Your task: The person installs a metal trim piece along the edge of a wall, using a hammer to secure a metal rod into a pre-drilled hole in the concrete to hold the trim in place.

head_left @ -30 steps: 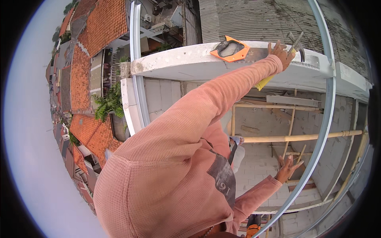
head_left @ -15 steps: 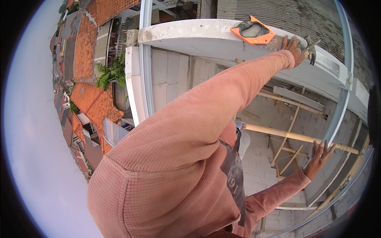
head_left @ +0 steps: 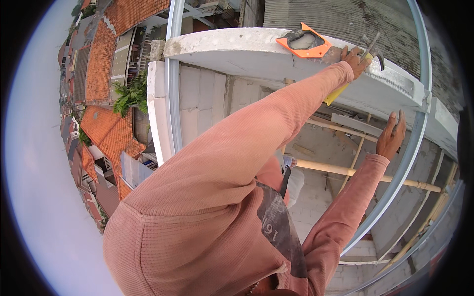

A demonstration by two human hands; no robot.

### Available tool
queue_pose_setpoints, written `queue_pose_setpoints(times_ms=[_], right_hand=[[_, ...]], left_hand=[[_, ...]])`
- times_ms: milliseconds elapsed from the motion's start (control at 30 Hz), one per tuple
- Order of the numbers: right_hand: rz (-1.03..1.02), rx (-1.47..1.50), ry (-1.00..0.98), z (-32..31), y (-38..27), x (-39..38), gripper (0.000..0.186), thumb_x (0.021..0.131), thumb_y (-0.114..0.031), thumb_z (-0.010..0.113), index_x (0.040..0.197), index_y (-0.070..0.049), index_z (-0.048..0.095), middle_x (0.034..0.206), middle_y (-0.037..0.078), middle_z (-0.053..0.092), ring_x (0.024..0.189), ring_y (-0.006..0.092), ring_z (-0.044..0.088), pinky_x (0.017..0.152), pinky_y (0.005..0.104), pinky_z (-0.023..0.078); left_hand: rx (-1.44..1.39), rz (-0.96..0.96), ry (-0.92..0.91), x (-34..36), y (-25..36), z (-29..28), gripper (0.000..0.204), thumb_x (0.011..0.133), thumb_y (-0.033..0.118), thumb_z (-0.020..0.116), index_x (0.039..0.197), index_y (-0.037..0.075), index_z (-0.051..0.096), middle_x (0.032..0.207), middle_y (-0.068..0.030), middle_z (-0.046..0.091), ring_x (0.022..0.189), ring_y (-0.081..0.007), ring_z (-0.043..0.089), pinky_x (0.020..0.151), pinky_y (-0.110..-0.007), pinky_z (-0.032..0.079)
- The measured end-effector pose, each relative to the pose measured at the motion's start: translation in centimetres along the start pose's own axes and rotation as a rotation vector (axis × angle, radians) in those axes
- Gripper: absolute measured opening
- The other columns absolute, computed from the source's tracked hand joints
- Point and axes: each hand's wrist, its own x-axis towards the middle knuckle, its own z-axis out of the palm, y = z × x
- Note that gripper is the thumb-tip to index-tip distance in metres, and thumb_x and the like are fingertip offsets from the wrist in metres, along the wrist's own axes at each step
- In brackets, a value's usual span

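My left hand (head_left: 354, 63) is closed around a claw hammer (head_left: 369, 52), just over the top of a white block wall. Its yellow handle (head_left: 336, 93) sticks out below my wrist, and the head sits beyond my fingers. Under that hand lies a handsaw (head_left: 310, 49) with an orange and black grip, its toothed blade running right along the wall top. My right hand (head_left: 391, 137) is raised below the wall with fingers stretched out and nothing in them. It is close to a curved-looking grey metal channel (head_left: 417, 135), apart from it as far as I can see.
The white block wall (head_left: 227, 42) spans the top. A second metal channel (head_left: 174, 98) rises at left. Bamboo poles (head_left: 326, 167) cross the space below, above a block floor far down. Corrugated roofing (head_left: 316, 17) lies beyond the wall; tiled roofs (head_left: 101, 130) and greenery are at left.
My right hand has moved up from the lower channel beside the bamboo pole toward the wall. The hammer in my left hand has turned, and its yellow handle now shows. The view has shifted slightly.
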Motion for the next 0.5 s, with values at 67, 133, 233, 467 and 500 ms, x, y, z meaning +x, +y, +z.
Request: queue_pose_setpoints(times_ms=[67,133,233,467,500], right_hand=[[-0.137,-0.112,0.071,2.4,3.7,4.1,0.059,0.103,-0.047,0.041,0.133,0.002,0.055,0.14,0.021,0.052,0.134,0.0372,0.044,0.112,0.0437,0.033],[-0.168,-0.252,0.019,4.9,5.3,7.0,0.058,0.104,-0.049,0.034,0.138,-0.006,0.052,0.143,0.021,0.049,0.136,0.0404,0.04,0.115,0.0483,0.027],[-0.009,-0.378,-0.06,7.7,3.1,8.7,0.063,0.101,-0.06,0.028,0.147,-0.02,0.044,0.153,0.015,0.036,0.145,0.0372,0.025,0.118,0.0543,0.017],[-0.057,-0.592,-0.113,9.7,1.2,11.5,0.066,0.1,-0.063,0.027,0.152,-0.024,0.032,0.159,0.01,0.025,0.149,0.0337,0.017,0.12,0.0539,0.011],[-0.115,-0.598,-0.157,10.7,0.2,11.5,0.065,0.1,-0.063,0.027,0.152,-0.025,0.033,0.16,0.01,0.025,0.149,0.033,0.016,0.12,0.0537,0.011]], left_hand=[[-0.087,-0.038,-0.009,0.0,1.4,0.1,0.058,0.094,0.057,0.044,0.108,0.007,0.069,0.111,-0.0114,0.065,0.139,-0.0284,0.029,0.121,-0.046,0.006],[-0.191,-0.059,0.033,0.0,0.7,-0.6,0.059,0.092,0.06,0.046,0.106,0.007,0.068,0.095,-0.0091,0.068,0.127,-0.0269,0.039,0.115,-0.046,0.02],[-0.447,-0.108,-0.065,0.1,-1.3,-2.7,0.063,0.091,0.069,0.044,0.092,0.008,0.064,0.08,-0.0053,0.054,0.074,-0.017,0.052,0.067,-0.034,0.044],[-0.59,-0.234,-0.089,-0.8,1.0,-7.2,0.066,0.092,0.073,0.04,0.1,0.011,0.062,0.081,-0.0021,0.047,0.074,-0.014,0.049,0.065,-0.028,0.041],[-0.662,-0.303,-0.114,-1.6,1.3,-9.1,0.066,0.092,0.072,0.042,0.105,0.01,0.063,0.087,-0.0024,0.053,0.075,-0.0125,0.049,0.067,-0.028,0.043]])
